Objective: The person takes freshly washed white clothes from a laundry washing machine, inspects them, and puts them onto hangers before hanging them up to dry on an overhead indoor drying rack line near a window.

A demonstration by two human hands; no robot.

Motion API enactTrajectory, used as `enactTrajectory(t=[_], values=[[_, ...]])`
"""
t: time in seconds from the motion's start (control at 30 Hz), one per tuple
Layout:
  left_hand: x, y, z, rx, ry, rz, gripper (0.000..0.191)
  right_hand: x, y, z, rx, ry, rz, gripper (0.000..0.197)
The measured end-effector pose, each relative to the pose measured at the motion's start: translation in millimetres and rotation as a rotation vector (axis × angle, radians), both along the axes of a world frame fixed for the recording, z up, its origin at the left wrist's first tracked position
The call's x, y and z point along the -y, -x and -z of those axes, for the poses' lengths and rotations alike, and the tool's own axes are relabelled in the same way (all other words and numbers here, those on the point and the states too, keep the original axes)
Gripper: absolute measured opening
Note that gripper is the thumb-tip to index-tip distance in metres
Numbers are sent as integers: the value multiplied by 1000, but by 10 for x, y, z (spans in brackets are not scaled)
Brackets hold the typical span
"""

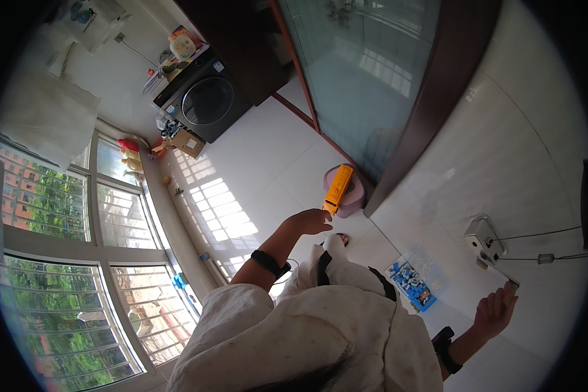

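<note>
My left hand is stretched forward, its fingers apart, right by the front end of a yellow toy school bus. The bus lies across the top of a pink plastic stool on the floor. Any touch between fingertips and bus is hard to make out. My right hand is raised at the far right, fingers partly curled at the corner of a thin pale edge; whether it grips this is unclear. Both wrists wear black bands.
A glass sliding door with a dark frame stands behind the stool. A black washing machine and a cardboard box are farther off. Barred windows line the left. Blue and white pieces fill a tray; a corded power outlet box is at right.
</note>
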State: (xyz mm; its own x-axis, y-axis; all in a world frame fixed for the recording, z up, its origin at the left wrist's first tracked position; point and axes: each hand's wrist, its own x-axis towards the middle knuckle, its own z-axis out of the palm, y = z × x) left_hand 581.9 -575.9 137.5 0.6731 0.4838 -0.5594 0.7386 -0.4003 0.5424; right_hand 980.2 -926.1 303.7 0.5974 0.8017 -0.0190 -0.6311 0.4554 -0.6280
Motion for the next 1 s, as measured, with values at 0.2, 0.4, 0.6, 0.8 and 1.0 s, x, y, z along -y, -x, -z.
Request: enactTrajectory(t=[0.2, 0.4, 0.6, 0.8, 1.0], values=[[136, 121, -26, -101, 9, 13, 45, -843, 405, -361, 192, 221, -274, 25], [293, 79, -51, -25, 15, -43, 45, -1308, 604, -47, 148, 314, -307, 27], [478, 503, 10, -50, 7, -128, 43, -1134, 492, 142, 241, 265, -409, 42], [461, 1009, 62, -86, 143, -220, 43, -1412, 1055, 524, 576, 563, -776, 26], [186, 1780, 570, 151, 46, -326, 30, -2150, 2013, 878, 465, 802, -872, 21]])
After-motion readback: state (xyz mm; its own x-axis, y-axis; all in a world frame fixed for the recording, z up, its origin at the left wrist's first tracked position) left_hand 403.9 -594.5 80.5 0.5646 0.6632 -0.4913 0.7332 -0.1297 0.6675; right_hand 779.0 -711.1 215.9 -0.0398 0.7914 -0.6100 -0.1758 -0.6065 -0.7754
